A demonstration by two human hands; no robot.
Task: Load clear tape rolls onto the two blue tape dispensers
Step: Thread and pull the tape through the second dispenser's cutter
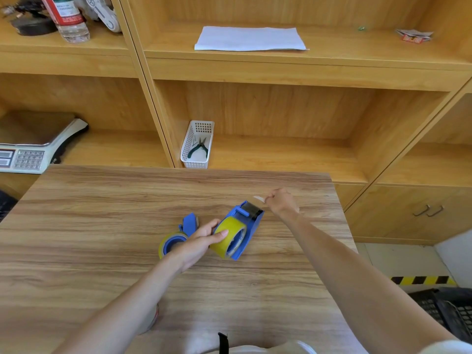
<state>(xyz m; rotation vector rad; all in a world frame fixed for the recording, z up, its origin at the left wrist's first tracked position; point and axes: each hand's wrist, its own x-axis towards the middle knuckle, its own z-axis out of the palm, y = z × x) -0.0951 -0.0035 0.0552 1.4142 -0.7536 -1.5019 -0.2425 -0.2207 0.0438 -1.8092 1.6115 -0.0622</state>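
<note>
A blue tape dispenser (251,221) lies mid-table with a yellowish clear tape roll (228,237) seated on its hub. My left hand (198,242) grips that roll, thumb over its top. My right hand (281,201) pinches the loose tape end (259,199) just beyond the dispenser's cutter. A second blue dispenser (189,222) with its own tape roll (169,242) lies to the left, partly hidden behind my left hand. Another roll (150,319) peeks out under my left forearm.
The wooden table (102,213) stands against wooden shelves. A white basket (196,144) with pliers sits on the shelf behind the table. A scale (33,146) sits at left and a black crate (449,310) on the floor at right.
</note>
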